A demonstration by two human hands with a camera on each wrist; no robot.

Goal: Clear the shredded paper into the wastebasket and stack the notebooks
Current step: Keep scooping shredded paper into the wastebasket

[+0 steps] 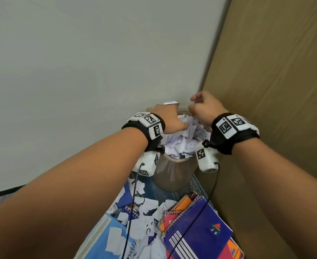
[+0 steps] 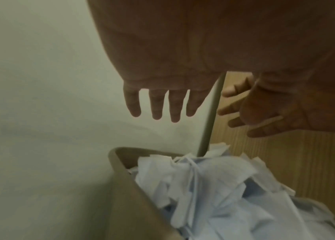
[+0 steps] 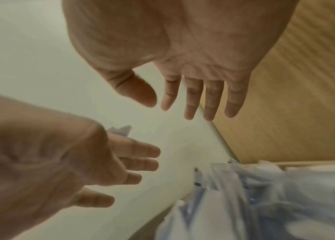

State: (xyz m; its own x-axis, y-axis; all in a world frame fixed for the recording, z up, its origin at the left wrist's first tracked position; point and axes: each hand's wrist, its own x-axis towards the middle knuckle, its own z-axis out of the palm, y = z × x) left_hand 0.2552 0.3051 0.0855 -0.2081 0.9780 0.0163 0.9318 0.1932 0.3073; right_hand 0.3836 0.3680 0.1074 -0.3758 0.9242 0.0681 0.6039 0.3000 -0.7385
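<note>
Wastebasket (image 1: 170, 174): stands in the corner where the pale wall meets the wood panel; shredded paper (image 1: 184, 139) heaped above its rim.
Left hand (image 1: 168, 119): yours, over the basket's left rim; the wrist view shows fingers (image 2: 155, 104) straight and spread, holding nothing. One white scrap (image 1: 170, 102) sits just past the fingertips; blur hides whether it touches them or is falling.
Right hand (image 1: 205, 109): over the far right rim, fingers (image 3: 193, 97) straight, slightly parted, palm empty.
Remaining scraps (image 1: 150, 208): scattered on the surface near you, some lying across the blue notebook (image 1: 105, 238).
Notebooks: purple notebook (image 1: 200, 232) on top of orange and pink ones, edges fanned, not squared.
Progress, judged: a handful just let go; more to gather, stacking not done.
Risk: the mound is already proud of the rim, so the next handful may slide off down the sides. Press it down first.
Risk: wrist cables trail across the loose scraps; dragging your arms back could sweep them off the edge.
</note>
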